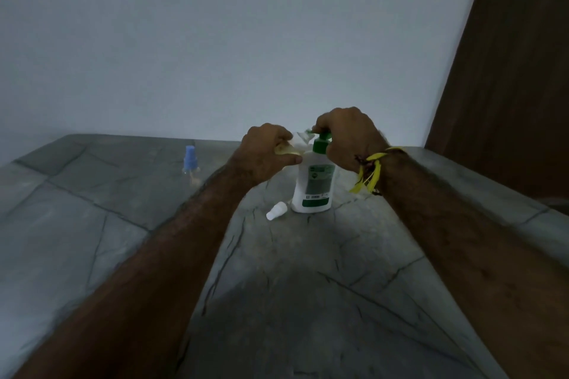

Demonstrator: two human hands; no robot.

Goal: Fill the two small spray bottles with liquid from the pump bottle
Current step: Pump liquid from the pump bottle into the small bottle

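A grey stone counter with dark veins and seams fills the lower view, meeting a plain pale wall. On it, toward the back, stands the pump bottle — white plastic, rounded shoulders, green label and green pump head. It looks fairly full and so the heaviest thing here; its smooth sides could slip, so the pump collar is the sure place to hold it.

The right hand, a yellow thread band at its wrist, is curled over the pump head, apparently pressing it. The left hand grips a small clear spray bottle tilted up to the nozzle; yellowish liquid seems to show inside, though the fingers hide most of it. This little bottle is light, thin-walled and narrow-mouthed — best pinched round its body and kept close under the spout, or the liquid will likely miss.

Well off to the left stands the second spray bottle, upright with a blue cap on. Just beside the pump bottle's base lies a small white spray cap on its side.
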